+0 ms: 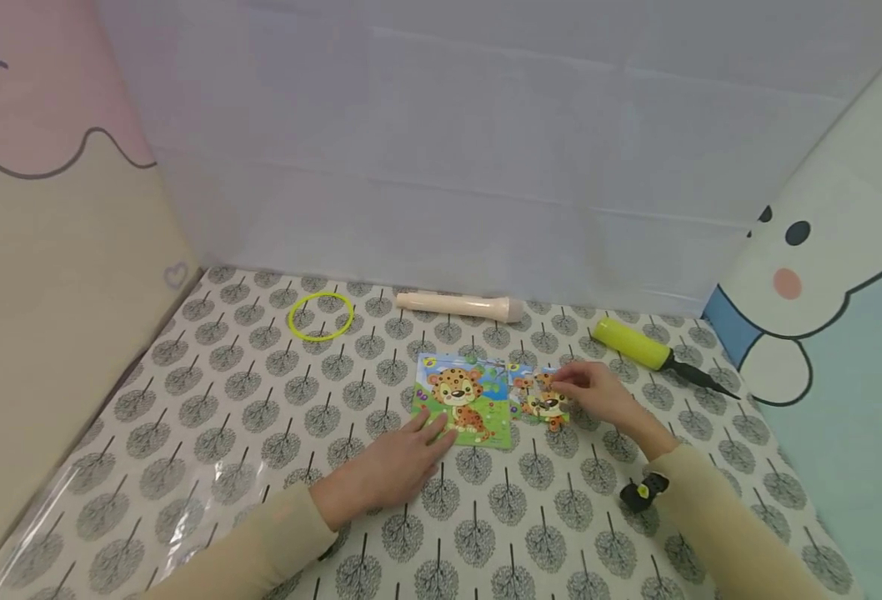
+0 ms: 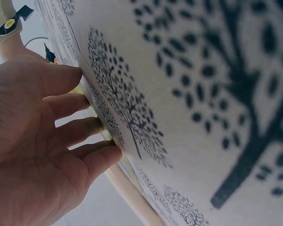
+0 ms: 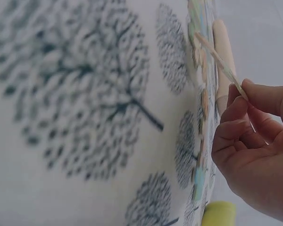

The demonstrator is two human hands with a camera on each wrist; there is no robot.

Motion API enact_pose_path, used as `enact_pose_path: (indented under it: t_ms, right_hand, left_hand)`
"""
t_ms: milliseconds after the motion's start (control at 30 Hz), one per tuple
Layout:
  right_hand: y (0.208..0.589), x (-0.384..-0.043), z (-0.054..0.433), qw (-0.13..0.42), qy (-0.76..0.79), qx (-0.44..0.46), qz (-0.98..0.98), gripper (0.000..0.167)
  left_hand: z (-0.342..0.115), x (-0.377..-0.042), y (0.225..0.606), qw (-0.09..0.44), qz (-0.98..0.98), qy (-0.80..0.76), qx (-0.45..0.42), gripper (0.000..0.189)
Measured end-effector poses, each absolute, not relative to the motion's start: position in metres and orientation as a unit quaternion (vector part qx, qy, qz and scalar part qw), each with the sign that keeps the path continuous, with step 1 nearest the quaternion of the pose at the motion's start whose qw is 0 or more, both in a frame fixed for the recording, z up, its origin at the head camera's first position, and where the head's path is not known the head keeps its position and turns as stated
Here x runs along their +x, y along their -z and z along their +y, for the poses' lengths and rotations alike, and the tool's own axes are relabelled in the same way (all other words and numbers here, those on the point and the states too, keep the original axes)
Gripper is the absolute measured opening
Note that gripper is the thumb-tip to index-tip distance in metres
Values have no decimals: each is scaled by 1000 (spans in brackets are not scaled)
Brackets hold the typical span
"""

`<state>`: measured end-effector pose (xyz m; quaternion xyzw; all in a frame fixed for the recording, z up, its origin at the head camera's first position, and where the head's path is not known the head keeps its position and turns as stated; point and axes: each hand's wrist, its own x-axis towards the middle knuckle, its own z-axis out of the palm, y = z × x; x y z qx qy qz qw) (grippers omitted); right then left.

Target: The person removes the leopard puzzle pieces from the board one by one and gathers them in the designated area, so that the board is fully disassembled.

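A picture card (image 1: 471,429) with a cartoon leopard on grass lies flat on the table. My left hand (image 1: 399,467) rests at its lower left edge, fingers loosely bent; the left wrist view shows the palm (image 2: 23,136) with nothing gripped. Right of the card is a partly assembled jigsaw puzzle (image 1: 534,410) of a similar leopard, some of it covered by my right hand (image 1: 597,390). In the right wrist view, thumb and forefinger of that hand (image 3: 259,136) pinch a thin puzzle piece (image 3: 221,63) edge-on, tilted above the other pieces (image 3: 198,181).
Behind the card lies a cream tube with a wider end (image 1: 456,306). A yellow-green ring (image 1: 321,338) is at the back left. At the right lies a yellow-green hand pump (image 1: 632,343) with a black nozzle. A pale wall (image 1: 448,167) closes off the table's back.
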<state>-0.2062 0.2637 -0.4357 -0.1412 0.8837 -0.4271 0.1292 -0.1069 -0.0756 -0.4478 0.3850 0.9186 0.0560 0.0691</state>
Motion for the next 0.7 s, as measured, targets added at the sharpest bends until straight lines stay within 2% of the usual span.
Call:
enact_pose_path:
  t_ms: [267,533,700]
  right_hand:
    - [442,-206,275,111,417,-130,893,20]
    - [449,-209,276,42,344,-190,918,13]
    - [451,-210,276,26,317,-196,928,10]
  left_hand:
    - [-75,-108,447,67,919,-49,385,55]
    - [-74,-107,446,67,919,-51,385,55]
    - [-73,-107,446,67,919,-52,385,54]
